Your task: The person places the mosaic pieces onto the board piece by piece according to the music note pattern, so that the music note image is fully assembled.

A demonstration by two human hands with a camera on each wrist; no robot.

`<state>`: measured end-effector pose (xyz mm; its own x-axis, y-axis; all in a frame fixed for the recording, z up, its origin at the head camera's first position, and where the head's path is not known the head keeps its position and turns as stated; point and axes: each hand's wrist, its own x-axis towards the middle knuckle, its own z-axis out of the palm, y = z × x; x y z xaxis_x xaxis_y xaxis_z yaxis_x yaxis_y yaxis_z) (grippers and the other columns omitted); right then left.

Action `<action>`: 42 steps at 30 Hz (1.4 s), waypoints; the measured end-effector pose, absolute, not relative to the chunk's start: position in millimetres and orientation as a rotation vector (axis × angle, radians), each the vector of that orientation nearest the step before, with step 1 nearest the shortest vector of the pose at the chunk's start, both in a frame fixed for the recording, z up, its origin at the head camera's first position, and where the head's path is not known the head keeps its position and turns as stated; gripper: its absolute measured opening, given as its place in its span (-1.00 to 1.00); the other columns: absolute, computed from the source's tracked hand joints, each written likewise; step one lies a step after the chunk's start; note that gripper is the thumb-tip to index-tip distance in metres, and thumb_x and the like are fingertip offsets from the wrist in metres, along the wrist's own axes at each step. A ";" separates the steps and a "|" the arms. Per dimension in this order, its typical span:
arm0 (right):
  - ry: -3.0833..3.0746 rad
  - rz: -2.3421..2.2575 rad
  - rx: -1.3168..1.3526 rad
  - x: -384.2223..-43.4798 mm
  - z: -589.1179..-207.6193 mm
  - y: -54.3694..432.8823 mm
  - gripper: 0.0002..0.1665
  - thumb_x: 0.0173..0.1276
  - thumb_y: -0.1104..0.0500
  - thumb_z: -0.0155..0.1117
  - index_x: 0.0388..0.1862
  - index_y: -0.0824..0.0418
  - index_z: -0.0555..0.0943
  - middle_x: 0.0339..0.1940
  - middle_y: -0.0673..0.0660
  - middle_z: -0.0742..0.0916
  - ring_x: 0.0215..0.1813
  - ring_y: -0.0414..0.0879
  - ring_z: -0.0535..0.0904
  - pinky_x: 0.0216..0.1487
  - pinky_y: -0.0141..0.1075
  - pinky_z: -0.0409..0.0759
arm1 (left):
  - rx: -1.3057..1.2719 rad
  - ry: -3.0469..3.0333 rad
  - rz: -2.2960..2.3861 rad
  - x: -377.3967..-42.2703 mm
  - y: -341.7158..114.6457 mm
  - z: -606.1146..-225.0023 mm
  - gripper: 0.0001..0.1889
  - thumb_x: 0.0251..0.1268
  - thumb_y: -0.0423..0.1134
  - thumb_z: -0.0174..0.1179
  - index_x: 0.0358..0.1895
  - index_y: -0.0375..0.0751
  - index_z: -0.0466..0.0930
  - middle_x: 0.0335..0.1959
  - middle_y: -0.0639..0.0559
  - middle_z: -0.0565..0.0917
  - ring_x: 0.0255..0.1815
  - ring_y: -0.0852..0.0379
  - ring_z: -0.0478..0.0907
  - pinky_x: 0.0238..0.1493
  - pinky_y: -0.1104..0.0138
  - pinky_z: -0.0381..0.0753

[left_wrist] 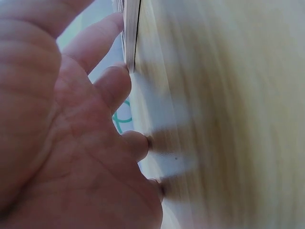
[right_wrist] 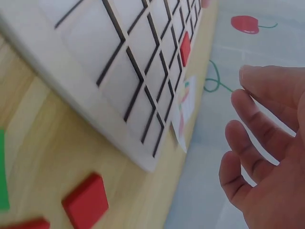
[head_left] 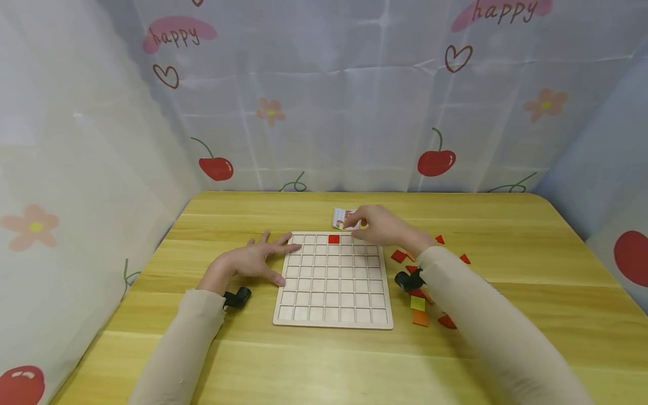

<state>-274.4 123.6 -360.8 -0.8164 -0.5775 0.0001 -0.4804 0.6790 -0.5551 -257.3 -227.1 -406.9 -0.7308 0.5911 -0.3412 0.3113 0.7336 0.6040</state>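
A pale wooden grid board (head_left: 333, 286) lies on the table, with one red square tile (head_left: 333, 239) in its far row. My left hand (head_left: 255, 260) has its fingers spread at the board's left side. Its thumb and index finger reach onto the left rim, while other fingertips rest on the tabletop in the left wrist view. Above the board's far right corner is my right hand (right_wrist: 271, 138), its fingers loosely bent. Thumb and index fingertips are close together, and no piece shows between them. A small printed card (head_left: 340, 218) lies beyond the board, partly hidden by the right hand.
Right of the board are scattered pieces: a red square (head_left: 399, 256), a yellow-green square (head_left: 417, 304), an orange square (head_left: 420, 318) and several red triangles, some hidden under the right forearm. A printed curtain (head_left: 324, 140) hangs behind the wooden table (head_left: 243, 360).
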 end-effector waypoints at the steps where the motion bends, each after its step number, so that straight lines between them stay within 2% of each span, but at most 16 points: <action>1: 2.715 -0.827 -0.864 -272.6 -358.1 126.9 -0.65 0.48 0.24 0.30 0.20 0.23 0.71 0.17 0.19 0.73 0.20 0.18 0.61 0.26 0.06 0.60 | 0.683 2.408 0.708 -257.2 -227.2 -406.9 -0.03 0.11 0.13 0.49 0.62 0.34 0.19 0.75 0.19 -0.22 0.68 -0.32 -0.65 0.52 -0.39 -0.61; 9: 2.747 -0.800 -0.844 -267.8 -354.9 158.9 -0.66 0.46 0.27 0.31 0.18 0.26 0.72 0.16 0.20 0.74 0.16 0.16 0.62 0.26 0.08 0.61 | 0.684 2.400 0.708 -255.9 -227.3 -404.9 -0.04 0.13 0.12 0.48 0.62 0.34 0.18 0.75 0.19 -0.23 0.68 -0.31 -0.66 0.52 -0.37 -0.63; 18: 2.798 -0.785 -0.884 -256.9 -354.2 207.9 -0.68 0.42 0.28 0.37 0.13 0.26 0.74 0.07 0.18 0.77 0.06 0.12 0.61 0.16 0.11 0.62 | 0.687 2.409 0.682 -258.5 -225.0 -405.3 -0.04 0.14 0.15 0.46 0.62 0.39 0.15 0.74 0.24 -0.24 0.68 -0.28 -0.66 0.53 -0.37 -0.61; 24: 2.831 -0.757 -0.784 -244.4 -353.2 235.3 -0.66 0.42 0.26 0.38 0.14 0.29 0.72 0.08 0.21 0.76 0.06 0.12 0.62 0.11 0.07 0.64 | 0.693 2.405 0.676 -258.4 -226.3 -406.1 -0.03 0.14 0.15 0.46 0.62 0.39 0.15 0.74 0.23 -0.25 0.68 -0.28 -0.67 0.53 -0.37 -0.61; 36: 2.881 -0.742 -0.604 -232.6 -365.2 295.8 -0.60 0.40 0.20 0.43 0.18 0.28 0.70 0.08 0.20 0.78 0.01 0.03 0.63 -0.03 -0.24 0.64 | 0.695 2.401 0.686 -255.3 -227.3 -407.2 -0.05 0.16 0.14 0.46 0.62 0.35 0.17 0.75 0.20 -0.24 0.68 -0.30 -0.66 0.53 -0.37 -0.62; 42: 2.889 -0.727 -0.535 -232.3 -371.1 319.1 -0.56 0.36 0.20 0.46 0.17 0.34 0.69 0.03 0.25 0.78 -0.06 0.00 0.62 -0.19 -0.39 0.61 | 0.695 2.411 0.682 -257.0 -226.9 -407.3 -0.04 0.15 0.15 0.46 0.62 0.38 0.15 0.74 0.22 -0.25 0.68 -0.29 -0.66 0.54 -0.36 -0.61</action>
